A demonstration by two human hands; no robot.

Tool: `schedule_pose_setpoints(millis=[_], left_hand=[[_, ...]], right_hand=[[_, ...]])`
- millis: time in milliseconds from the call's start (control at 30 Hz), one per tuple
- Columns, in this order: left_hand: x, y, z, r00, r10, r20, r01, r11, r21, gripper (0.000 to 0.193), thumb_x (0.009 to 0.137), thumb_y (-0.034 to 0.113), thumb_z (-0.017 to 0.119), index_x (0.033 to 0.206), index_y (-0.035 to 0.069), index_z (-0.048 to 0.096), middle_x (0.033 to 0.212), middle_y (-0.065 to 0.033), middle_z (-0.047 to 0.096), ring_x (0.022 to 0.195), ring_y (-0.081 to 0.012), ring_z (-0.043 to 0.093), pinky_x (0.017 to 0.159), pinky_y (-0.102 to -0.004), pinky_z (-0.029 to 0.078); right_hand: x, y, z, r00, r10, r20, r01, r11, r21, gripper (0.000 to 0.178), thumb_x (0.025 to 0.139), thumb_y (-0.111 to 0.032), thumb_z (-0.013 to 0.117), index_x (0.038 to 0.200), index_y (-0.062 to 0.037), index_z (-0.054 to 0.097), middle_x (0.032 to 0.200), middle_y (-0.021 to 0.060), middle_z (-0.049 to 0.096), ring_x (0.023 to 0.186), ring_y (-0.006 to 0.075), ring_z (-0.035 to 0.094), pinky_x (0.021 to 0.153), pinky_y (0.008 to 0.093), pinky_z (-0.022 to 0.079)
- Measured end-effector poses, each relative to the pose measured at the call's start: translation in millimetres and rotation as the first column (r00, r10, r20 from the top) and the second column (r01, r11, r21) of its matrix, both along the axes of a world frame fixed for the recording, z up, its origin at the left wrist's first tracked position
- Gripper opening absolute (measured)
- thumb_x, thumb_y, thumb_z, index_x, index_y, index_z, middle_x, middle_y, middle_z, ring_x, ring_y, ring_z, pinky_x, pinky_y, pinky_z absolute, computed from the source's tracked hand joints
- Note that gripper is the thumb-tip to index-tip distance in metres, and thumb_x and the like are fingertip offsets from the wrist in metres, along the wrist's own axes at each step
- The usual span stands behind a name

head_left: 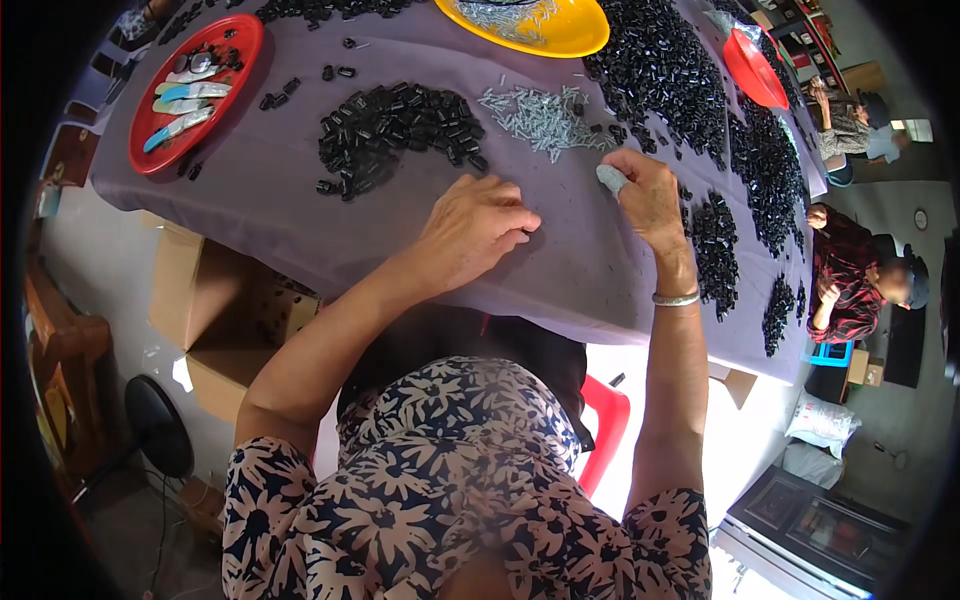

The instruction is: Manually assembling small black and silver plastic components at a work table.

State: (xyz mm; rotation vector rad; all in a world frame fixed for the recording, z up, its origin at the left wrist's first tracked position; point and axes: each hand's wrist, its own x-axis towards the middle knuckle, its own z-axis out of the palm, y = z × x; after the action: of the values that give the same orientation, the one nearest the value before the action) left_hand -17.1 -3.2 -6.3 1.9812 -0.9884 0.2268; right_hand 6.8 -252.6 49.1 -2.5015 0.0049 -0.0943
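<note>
My left hand (480, 222) is closed in a pinch above the cloth, just in front of a heap of small black plastic parts (410, 122). A dark bit shows by its thumb tip, too small to name. Beside a loose pile of small silver screws (545, 118), my right hand (648, 195) is closed, with white wrapping on its thumb (611, 179). Whatever its curled fingers hold is hidden. Several black parts (618, 135) lie between that hand and the screws.
A purple-grey cloth (570, 270) covers the table. On it are a red tray (140, 125) with blue-and-white tools, a yellow bowl (600, 35) of screws, larger black-part heaps (665, 80) and a red bowl (760, 70). Two people sit along the right. An open cardboard box (215, 300) stands below left.
</note>
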Motion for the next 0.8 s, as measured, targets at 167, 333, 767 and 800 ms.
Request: schedule_pose_setpoints(millis=[167,333,767,800], left_hand=[[0.7,-2.1,1.5,0.999,0.019,-0.03,-0.018,0.999,0.043,0.013,0.075,0.01,0.073,0.087,0.011,0.069,0.084,-0.0005,0.057,0.086,-0.0212,0.055,0.077,-0.0355,0.04],[2.2,2.4,2.8,0.998,-0.031,-0.061,0.033,0.999,0.037,0.015,0.073,0.008,0.074,0.086,0.012,0.068,0.084,0.0006,0.057,0.086,-0.0195,0.055,0.081,-0.0352,0.038],[-0.8,-0.9,2.6,0.998,-0.031,-0.052,0.029,0.999,-0.024,0.019,0.074,0.005,0.075,0.09,0.01,0.066,0.088,-0.0001,0.06,0.087,-0.0203,0.056,0.08,-0.0346,0.039],[-1.0,-1.6,1.6,0.998,-0.03,-0.053,0.029,0.999,-0.026,0.019,0.074,0.005,0.075,0.09,0.01,0.066,0.088,-0.0001,0.06,0.087,-0.0203,0.056,0.08,-0.0346,0.039]], right_hand=[[21.3,29.4,-17.6,0.966,0.178,0.186,-0.211,0.962,0.173,0.014,0.081,-0.01,0.074,0.093,-0.0037,0.07,0.076,0.0031,0.069,0.074,0.0111,0.064,0.069,0.0273,0.051],[22.0,22.9,-11.0,0.99,0.124,0.07,-0.123,0.992,-0.025,0.015,0.08,-0.012,0.074,0.093,-0.0045,0.071,0.076,0.0047,0.07,0.072,0.0121,0.064,0.067,0.0284,0.051],[8.6,-20.4,-14.5,0.994,0.008,0.11,-0.026,0.986,0.165,0.014,0.082,-0.003,0.07,0.096,-0.0022,0.07,0.075,-0.0005,0.067,0.064,0.008,0.057,0.058,0.0243,0.047],[5.7,-21.7,-10.4,0.998,-0.05,0.042,0.044,0.988,0.149,0.013,0.083,-0.004,0.069,0.096,-0.002,0.07,0.075,-0.0016,0.066,0.062,0.0075,0.055,0.055,0.0243,0.045]])
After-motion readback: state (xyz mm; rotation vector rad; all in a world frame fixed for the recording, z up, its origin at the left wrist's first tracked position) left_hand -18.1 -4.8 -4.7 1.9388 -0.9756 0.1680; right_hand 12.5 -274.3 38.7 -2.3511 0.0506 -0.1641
